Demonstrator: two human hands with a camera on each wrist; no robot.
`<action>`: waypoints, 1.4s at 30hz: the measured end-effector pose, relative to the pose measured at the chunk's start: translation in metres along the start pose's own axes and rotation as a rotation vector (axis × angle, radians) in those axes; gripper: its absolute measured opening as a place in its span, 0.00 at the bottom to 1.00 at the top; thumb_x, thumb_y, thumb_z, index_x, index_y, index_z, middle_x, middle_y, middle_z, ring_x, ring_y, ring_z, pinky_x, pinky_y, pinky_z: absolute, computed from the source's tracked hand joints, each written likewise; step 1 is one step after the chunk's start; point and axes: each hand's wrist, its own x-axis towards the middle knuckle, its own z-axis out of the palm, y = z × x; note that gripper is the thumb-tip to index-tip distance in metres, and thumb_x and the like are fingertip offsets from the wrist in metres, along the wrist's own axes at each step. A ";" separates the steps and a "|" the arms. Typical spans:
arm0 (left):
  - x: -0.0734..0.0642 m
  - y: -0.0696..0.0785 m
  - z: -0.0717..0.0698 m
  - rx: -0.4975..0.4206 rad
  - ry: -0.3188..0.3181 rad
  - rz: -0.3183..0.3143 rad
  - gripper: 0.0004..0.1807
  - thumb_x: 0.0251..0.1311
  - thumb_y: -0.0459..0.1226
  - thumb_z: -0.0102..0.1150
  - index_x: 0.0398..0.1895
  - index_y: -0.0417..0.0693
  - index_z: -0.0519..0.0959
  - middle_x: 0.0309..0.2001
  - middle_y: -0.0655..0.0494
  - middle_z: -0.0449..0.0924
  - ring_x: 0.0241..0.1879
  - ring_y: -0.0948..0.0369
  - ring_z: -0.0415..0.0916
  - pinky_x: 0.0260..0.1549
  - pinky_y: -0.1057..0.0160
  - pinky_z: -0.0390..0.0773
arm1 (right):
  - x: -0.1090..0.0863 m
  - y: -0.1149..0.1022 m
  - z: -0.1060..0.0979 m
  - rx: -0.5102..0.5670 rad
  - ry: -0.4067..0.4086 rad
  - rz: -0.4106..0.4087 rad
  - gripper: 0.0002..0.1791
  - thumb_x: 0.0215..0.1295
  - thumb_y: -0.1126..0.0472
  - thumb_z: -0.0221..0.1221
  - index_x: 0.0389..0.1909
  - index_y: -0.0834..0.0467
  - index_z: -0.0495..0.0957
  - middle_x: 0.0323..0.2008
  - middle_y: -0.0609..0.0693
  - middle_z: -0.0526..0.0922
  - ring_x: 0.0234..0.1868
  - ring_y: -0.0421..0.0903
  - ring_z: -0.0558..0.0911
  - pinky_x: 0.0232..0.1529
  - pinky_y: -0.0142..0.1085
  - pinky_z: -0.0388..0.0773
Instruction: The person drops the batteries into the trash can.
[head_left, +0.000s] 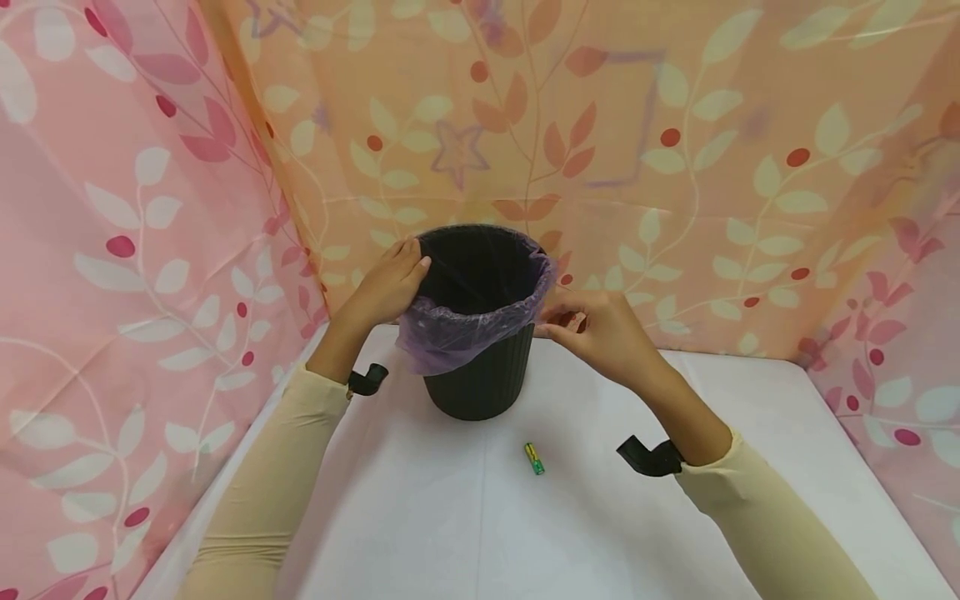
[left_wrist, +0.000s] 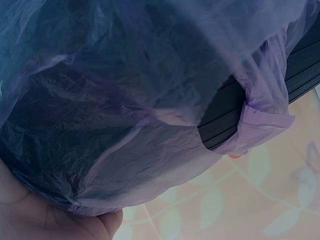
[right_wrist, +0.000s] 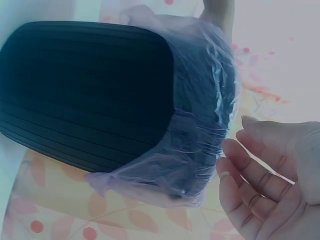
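A dark ribbed trash bin (head_left: 476,392) stands upright, with a thin purple trash bag (head_left: 450,337) folded down over its rim. The fold hangs lower at the front left. My left hand (head_left: 388,283) grips the bin's left rim, its thumb at the mouth; in the left wrist view, the bag (left_wrist: 115,115) covers much of the picture. Beside the right rim is my right hand (head_left: 600,333), fingers loosely bent. The right wrist view shows those fingertips (right_wrist: 230,150) right at the bag's folded edge (right_wrist: 200,125), with nothing gripped between thumb and fingers.
A green and yellow battery (head_left: 533,458) lies on the white tabletop (head_left: 420,517) in front of the bin. Patterned cloth (head_left: 600,167) hangs close behind the bin, and pink cloth (head_left: 135,317) closes the left side.
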 end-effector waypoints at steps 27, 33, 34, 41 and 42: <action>0.000 -0.001 0.000 -0.009 0.001 0.006 0.35 0.82 0.48 0.25 0.78 0.29 0.45 0.80 0.37 0.41 0.80 0.46 0.34 0.77 0.49 0.37 | -0.095 0.056 0.064 -0.006 -0.173 0.282 0.05 0.62 0.55 0.71 0.34 0.52 0.88 0.26 0.35 0.82 0.33 0.39 0.79 0.32 0.34 0.77; 0.001 -0.001 0.000 -0.003 0.009 0.015 0.35 0.82 0.47 0.25 0.78 0.28 0.46 0.80 0.36 0.42 0.80 0.45 0.35 0.77 0.49 0.37 | -0.107 0.063 0.076 -0.006 -0.205 0.325 0.03 0.61 0.57 0.71 0.34 0.50 0.88 0.26 0.36 0.81 0.32 0.39 0.78 0.31 0.33 0.76; 0.001 -0.001 0.001 -0.002 0.011 0.018 0.35 0.82 0.47 0.25 0.78 0.28 0.46 0.80 0.36 0.42 0.80 0.45 0.35 0.77 0.49 0.37 | -0.109 0.064 0.078 -0.008 -0.210 0.328 0.03 0.61 0.57 0.71 0.34 0.50 0.88 0.26 0.35 0.81 0.32 0.39 0.78 0.31 0.33 0.75; 0.001 -0.002 0.001 0.004 0.011 0.022 0.35 0.82 0.47 0.26 0.78 0.27 0.46 0.80 0.35 0.42 0.80 0.44 0.36 0.77 0.49 0.37 | -0.119 0.070 0.092 0.007 -0.233 0.329 0.02 0.62 0.58 0.71 0.34 0.50 0.88 0.25 0.36 0.81 0.31 0.38 0.77 0.31 0.32 0.75; 0.000 -0.001 0.001 0.004 0.010 0.021 0.35 0.82 0.47 0.26 0.78 0.27 0.46 0.80 0.35 0.42 0.80 0.44 0.35 0.77 0.49 0.37 | -0.120 0.071 0.093 0.007 -0.232 0.329 0.02 0.61 0.58 0.71 0.34 0.50 0.88 0.25 0.36 0.81 0.31 0.38 0.77 0.31 0.32 0.75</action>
